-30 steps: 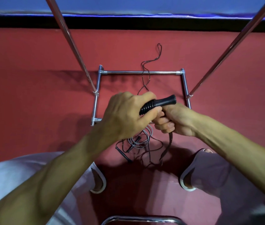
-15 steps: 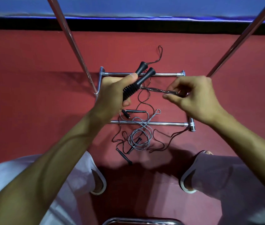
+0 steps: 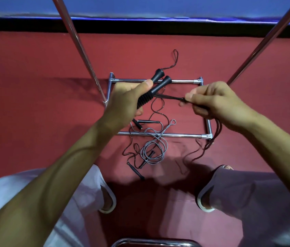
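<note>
My left hand (image 3: 124,102) grips two black ribbed skipping-rope handles (image 3: 155,88) side by side, their flared ends pointing up and to the right. A dark rope (image 3: 169,97) runs taut from the handles to my right hand (image 3: 215,102), which pinches it between thumb and fingers. The rest of that rope hangs down from my right hand as several strands (image 3: 210,145) toward the red floor.
A grey rope (image 3: 154,150) with thin black handles and another dark rope (image 3: 131,154) lie tangled on the red mat (image 3: 33,104) below my hands. A chrome rectangular frame (image 3: 158,134) and two slanted chrome poles (image 3: 80,49) surround them. My knees and feet are at the bottom.
A second ago my hands were together low over the pile with one handle showing. They rose and drew apart, both handles in my left hand, the rope stretched to my right.
</note>
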A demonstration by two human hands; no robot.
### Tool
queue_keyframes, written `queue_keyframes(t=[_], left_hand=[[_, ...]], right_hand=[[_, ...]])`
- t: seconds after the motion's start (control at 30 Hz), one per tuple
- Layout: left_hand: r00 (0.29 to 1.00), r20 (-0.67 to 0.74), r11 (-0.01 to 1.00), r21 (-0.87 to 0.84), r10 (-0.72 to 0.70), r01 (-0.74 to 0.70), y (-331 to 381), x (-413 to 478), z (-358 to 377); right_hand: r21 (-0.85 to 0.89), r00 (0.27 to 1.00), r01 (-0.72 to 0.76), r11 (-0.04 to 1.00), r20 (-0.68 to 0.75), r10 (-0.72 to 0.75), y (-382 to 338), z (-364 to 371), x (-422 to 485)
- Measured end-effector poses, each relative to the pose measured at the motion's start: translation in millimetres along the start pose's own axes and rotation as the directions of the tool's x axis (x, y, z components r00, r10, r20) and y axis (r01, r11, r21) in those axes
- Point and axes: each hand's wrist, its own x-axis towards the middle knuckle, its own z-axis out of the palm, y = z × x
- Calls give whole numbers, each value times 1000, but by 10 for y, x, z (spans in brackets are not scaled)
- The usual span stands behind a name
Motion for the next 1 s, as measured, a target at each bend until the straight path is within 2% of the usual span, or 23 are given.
queue_keyframes(t=[0.07,0.13,0.2,0.23,0.27,0.33,0.37,0.4,0.5,0.6,0.7,0.8,0.83,0.9,1.0], left_hand=[[999,22,999,-23,-42,42,-5,6,-27],[996,42,997,-24,-76,77,-22,10,-49],[992,70,994,-13,-108,109,-35,15,-55],[988,89,992,-8,-122,123,-44,21,-59],[985,114,991,4,-132,132,-48,23,-63],[972,185,987,89,-147,132,-47,19,-80],[961,226,979,160,-159,124,-43,11,-84],[951,262,970,218,-167,110,-36,1,-84],[952,289,955,296,-104,14,-61,8,-59],[963,269,898,420,12,-129,-193,46,-23],[965,261,766,620,2,-170,-272,22,57],[943,331,538,802,-36,-261,-214,-73,129],[932,359,498,818,-52,-287,-205,-99,139],[909,407,463,825,-88,-325,-232,-139,166],[909,414,426,831,-45,-357,-263,-185,216]], right_hand=[[-285,967,223,932,-56,-249,9,17,-24],[-572,897,361,737,-2,-442,33,33,-42],[-715,856,382,586,35,-516,57,15,-42],[-720,870,358,594,25,-493,63,-4,-31],[-674,905,320,666,11,-425,58,-23,-22],[-407,984,172,897,28,-176,29,-40,-11],[-243,997,69,968,59,-57,10,-37,-5],[-105,996,-27,994,80,36,1,-37,6],[139,963,-259,956,107,246,-2,-61,37],[238,912,-403,884,183,367,-7,-12,42],[274,885,-462,843,196,422,19,54,69],[312,844,-534,786,244,477,27,143,94],[326,825,-563,760,271,495,25,187,87],[356,799,-600,717,314,513,38,271,64],[397,819,-573,717,324,474,23,327,46]])
